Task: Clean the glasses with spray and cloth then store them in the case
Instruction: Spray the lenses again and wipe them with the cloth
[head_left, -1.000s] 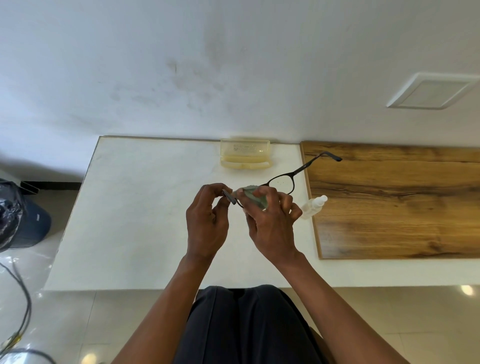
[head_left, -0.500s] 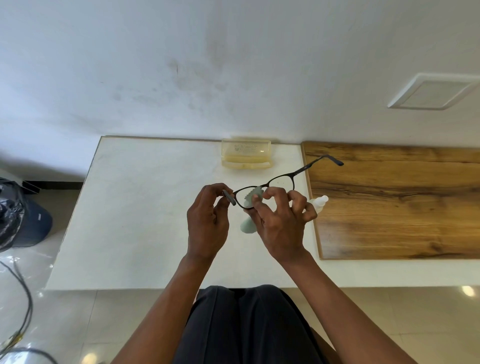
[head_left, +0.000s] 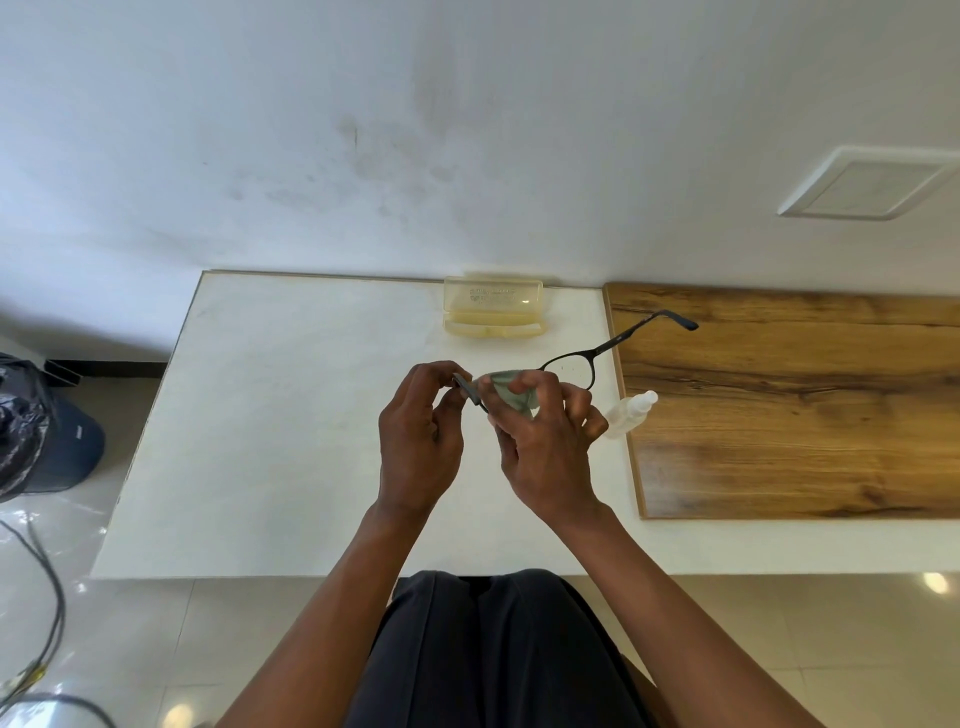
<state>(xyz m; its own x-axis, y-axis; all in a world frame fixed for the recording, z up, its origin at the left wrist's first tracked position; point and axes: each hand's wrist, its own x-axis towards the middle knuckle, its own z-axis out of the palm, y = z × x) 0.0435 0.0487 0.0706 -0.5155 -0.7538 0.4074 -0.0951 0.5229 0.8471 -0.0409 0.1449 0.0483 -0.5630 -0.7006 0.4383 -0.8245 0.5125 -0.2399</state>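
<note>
White wall fills the upper half of the frame, with a white table (head_left: 270, 441) below it at centre and a wooden board (head_left: 805, 415) lying on the table's right part. Glasses (head_left: 576, 364) with a dark frame are held above the table at centre frame, one temple arm extending toward the upper right over the board. Left hand (head_left: 418, 441) pinches the near end of the frame between thumb and fingertips. Right hand (head_left: 545, 447) holds a grey-green cloth (head_left: 511, 392) folded around the nearer lens, thumb and fingers curled onto it. A yellowish translucent case (head_left: 493, 309) sits open at the table's far edge against the wall, above the hands in the frame and well apart from them. A small clear spray bottle (head_left: 631, 413) lies on its side just right of the right hand, at the board's left edge. Dark bin (head_left: 52, 431) stands on the floor at the left edge; cables (head_left: 47, 597) trail at lower left.
</note>
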